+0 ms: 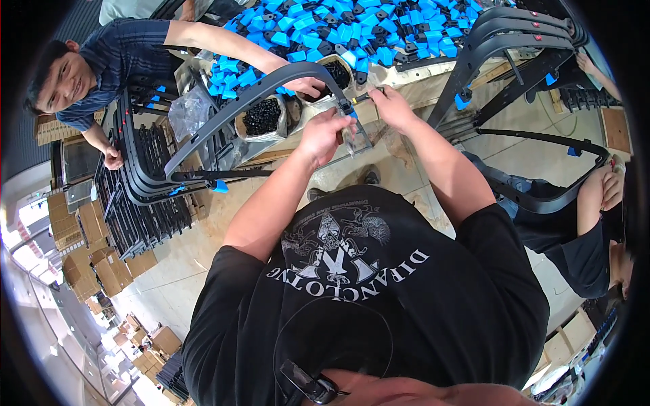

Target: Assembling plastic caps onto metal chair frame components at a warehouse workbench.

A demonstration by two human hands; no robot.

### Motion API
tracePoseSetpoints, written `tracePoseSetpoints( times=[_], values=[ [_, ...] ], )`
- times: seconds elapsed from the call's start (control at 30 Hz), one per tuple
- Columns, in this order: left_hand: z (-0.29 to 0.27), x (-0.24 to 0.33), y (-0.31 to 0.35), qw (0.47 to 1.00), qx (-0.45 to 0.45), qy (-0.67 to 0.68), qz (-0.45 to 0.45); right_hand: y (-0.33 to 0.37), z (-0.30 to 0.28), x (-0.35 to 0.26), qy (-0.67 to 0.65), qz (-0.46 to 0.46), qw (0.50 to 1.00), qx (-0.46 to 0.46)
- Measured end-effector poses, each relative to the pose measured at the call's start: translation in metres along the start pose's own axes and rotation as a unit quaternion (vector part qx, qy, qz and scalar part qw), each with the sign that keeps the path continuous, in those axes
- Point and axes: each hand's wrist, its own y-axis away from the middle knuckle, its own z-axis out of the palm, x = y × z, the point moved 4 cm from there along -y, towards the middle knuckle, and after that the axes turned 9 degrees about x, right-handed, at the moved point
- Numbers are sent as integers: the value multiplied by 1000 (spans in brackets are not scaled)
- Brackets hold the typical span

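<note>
Beside a curved black frame [271, 80], the right hand [393, 109] pinches a yellow-and-black tool [361, 99]; slanted pressure could jab the left hand [320, 139] (finger grip unclear).

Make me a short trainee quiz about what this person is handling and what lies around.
1. Which of the person's hands holds the partly yellow tool near the end of the curved black frame?
2. True or false: the heap of parts is all one colour.
3. What is in the open box left of the person's left hand? A) small black pieces B) clear liquid C) red fruit

Key: 1. Right hand. 2. False: blue and black. 3. A.
</note>
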Motion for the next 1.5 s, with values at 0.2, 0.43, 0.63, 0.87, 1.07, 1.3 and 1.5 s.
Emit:
tracePoseSetpoints(
  times=[0.2,0.43,0.63,0.87,1.07,1.3,1.5],
  values=[
    [-27,-47,-37,863,122,-478,106,1,2,-38,70,219,966,-120],
    [2,0,-13,986,-71,66,-132,-16,2,17,-63,5,998,-10],
    [-8,-23,-29,775,73,-608,155,2,-2,-37,107,206,967,-105],
    [0,-17,-19,999,-19,17,-36,-8,5,2,-39,48,998,-25],
    [2,-11,-24,896,14,-442,36,3,7,-22,77,207,972,-83],
    [-15,-35,-38,884,-46,-451,109,-10,20,9,42,118,991,57],
    [-8,-1,-24,977,-143,-25,-158,10,20,-13,55,76,994,64]
  ],
)
